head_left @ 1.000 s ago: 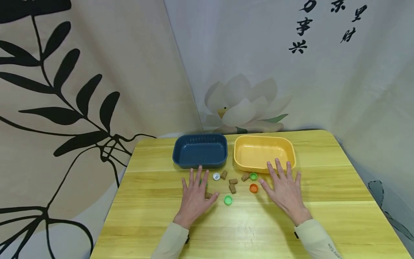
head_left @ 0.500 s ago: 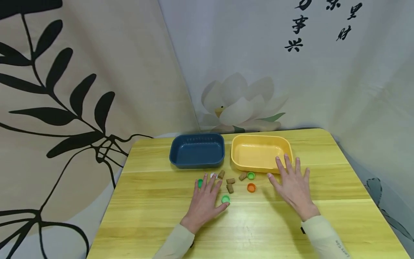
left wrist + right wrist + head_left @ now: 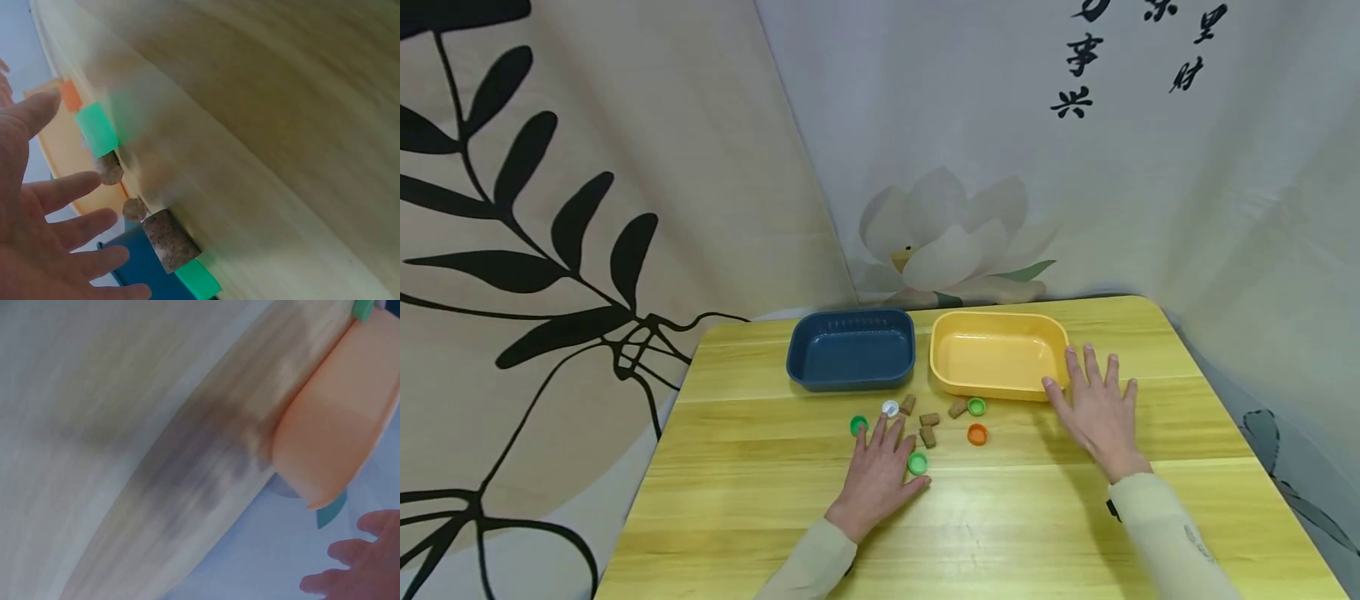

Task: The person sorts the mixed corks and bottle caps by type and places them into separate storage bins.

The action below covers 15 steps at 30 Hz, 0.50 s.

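My left hand (image 3: 880, 479) hovers palm down over the table's middle with fingers spread, holding nothing. Around its fingertips lie a dark green bottle cap (image 3: 859, 425), a white bottle cap (image 3: 890, 408) and a light green bottle cap (image 3: 917, 463). Several cork stoppers (image 3: 927, 437) lie just beyond; the left wrist view shows one cork (image 3: 170, 240) close up. Farther right are another green cap (image 3: 976, 407) and an orange cap (image 3: 977, 434). My right hand (image 3: 1097, 412), also spread and holding nothing, is beside the right end of the yellow tray (image 3: 1000, 392).
A dark blue tray (image 3: 850, 383) stands left of the yellow one, both near the back edge of the wooden table (image 3: 1000, 533). Behind hangs a printed curtain (image 3: 722, 150) with leaves, a flower and dark characters.
My left hand has shifted right and nearer my body, uncovering the dark green cap. My right hand has moved right, from before the yellow tray to beside it. The head view has shifted slightly.
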Motion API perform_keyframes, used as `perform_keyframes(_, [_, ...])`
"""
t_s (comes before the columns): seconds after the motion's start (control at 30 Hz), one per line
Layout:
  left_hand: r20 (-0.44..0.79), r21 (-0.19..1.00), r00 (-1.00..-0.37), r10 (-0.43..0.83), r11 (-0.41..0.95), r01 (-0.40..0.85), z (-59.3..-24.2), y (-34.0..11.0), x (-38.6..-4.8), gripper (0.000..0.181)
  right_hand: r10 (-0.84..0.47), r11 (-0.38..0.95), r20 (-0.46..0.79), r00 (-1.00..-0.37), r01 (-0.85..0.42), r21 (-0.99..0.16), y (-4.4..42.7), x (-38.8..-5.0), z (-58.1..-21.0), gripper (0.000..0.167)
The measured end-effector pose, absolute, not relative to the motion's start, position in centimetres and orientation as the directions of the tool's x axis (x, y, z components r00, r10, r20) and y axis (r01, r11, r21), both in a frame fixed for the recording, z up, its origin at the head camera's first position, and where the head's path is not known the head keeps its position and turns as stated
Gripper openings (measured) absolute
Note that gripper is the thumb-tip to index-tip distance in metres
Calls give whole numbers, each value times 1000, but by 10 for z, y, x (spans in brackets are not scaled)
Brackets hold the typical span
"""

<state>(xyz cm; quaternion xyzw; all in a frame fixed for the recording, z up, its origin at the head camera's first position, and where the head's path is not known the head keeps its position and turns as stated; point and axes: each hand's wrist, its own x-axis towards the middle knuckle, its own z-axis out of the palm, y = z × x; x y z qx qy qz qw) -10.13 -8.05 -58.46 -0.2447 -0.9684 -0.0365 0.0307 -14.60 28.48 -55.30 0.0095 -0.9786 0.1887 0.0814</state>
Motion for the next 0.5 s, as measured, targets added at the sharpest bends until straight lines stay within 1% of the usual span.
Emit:
perform_keyframes(0.33, [128, -3, -856, 501, 863, 504, -593, -81, -100, 46, 31, 928, 88, -996, -4, -373, 289, -161, -562, 85])
perform_keyframes(0.5, [159, -10, -845, 512, 856, 517, -593, -80, -100, 41, 26, 932, 57, -998, 4, -363, 289, -164, -565, 86])
